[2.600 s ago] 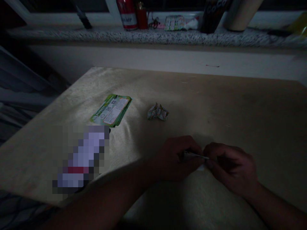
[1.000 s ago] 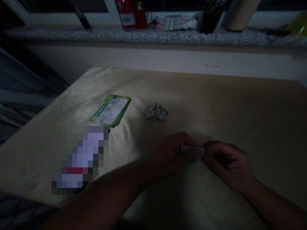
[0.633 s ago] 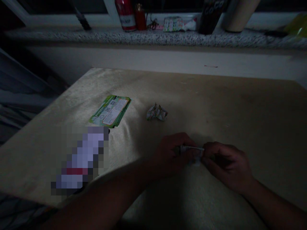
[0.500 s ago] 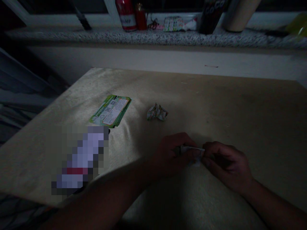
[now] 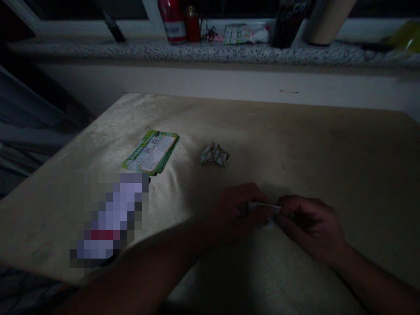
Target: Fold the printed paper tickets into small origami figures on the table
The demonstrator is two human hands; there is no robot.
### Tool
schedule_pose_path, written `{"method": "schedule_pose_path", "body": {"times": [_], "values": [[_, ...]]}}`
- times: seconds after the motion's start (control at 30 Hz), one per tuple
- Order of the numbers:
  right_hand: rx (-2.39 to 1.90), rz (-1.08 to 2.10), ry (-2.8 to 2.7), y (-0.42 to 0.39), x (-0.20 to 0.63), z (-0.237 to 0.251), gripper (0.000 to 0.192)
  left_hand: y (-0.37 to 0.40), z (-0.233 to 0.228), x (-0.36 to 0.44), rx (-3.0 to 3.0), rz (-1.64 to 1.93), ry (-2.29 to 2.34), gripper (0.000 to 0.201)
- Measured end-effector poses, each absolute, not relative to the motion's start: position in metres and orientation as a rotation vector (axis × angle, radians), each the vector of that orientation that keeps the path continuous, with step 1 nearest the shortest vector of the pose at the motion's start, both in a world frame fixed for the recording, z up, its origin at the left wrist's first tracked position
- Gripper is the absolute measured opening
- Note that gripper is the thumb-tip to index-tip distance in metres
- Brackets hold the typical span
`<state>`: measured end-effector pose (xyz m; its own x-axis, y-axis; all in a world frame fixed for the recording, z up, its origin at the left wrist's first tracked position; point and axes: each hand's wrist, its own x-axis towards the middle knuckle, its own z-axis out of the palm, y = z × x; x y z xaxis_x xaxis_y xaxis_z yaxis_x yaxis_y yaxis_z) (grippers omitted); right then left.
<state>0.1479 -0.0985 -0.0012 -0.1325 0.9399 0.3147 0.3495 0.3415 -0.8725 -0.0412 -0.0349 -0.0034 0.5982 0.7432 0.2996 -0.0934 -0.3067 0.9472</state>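
Over the front middle of the table, my left hand (image 5: 241,214) pinches a small piece of folded paper (image 5: 264,205) between thumb and fingers. My right hand (image 5: 310,225) is closed at the paper's right end, with thumb and forefinger pressed together on its edge. Most of the paper is hidden behind the left thumb, and the light there is dim. Farther back on the table lies a crumpled, printed piece of paper (image 5: 215,155), apart from both hands. A green printed leaflet (image 5: 152,152) lies flat to its left.
A pixelated, phone-like shape (image 5: 111,218) lies at the left of the table (image 5: 229,118), beside my left forearm. On the granite sill (image 5: 141,50) behind stand a red bottle (image 5: 172,22), a red lighter (image 5: 192,24), a dark Coca-Cola cup (image 5: 288,24) and a beige cylinder (image 5: 330,22).
The folded paper and the fingertips have shifted very slightly. Both hands keep their pinch, and the other things on the table stay where they were.
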Motion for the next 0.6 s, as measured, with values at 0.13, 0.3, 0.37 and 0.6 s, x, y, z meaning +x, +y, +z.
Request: {"method": "schedule_pose_path", "body": {"times": [0.13,0.3,0.37,0.6], "values": [[-1.163,0.781,-1.664,-0.0985,0.1473,-0.0006,0.014,-0.0351,-0.0047,-0.0410,1.677,0.935,0.542,0.023],[-1.157,0.749,-1.692,-0.0977,0.1478,0.0003,0.013,-0.0362,-0.0043,-0.0410,1.632,0.921,0.548,0.020],[-1.159,0.724,-1.708,-0.0978,0.1483,-0.0001,0.014,-0.0367,-0.0034,-0.0407,1.626,0.926,0.548,0.019],[-1.164,0.806,-1.680,-0.0978,0.1487,-0.0026,0.014,-0.0357,-0.0060,-0.0399,1.648,0.959,0.528,0.018]]}}
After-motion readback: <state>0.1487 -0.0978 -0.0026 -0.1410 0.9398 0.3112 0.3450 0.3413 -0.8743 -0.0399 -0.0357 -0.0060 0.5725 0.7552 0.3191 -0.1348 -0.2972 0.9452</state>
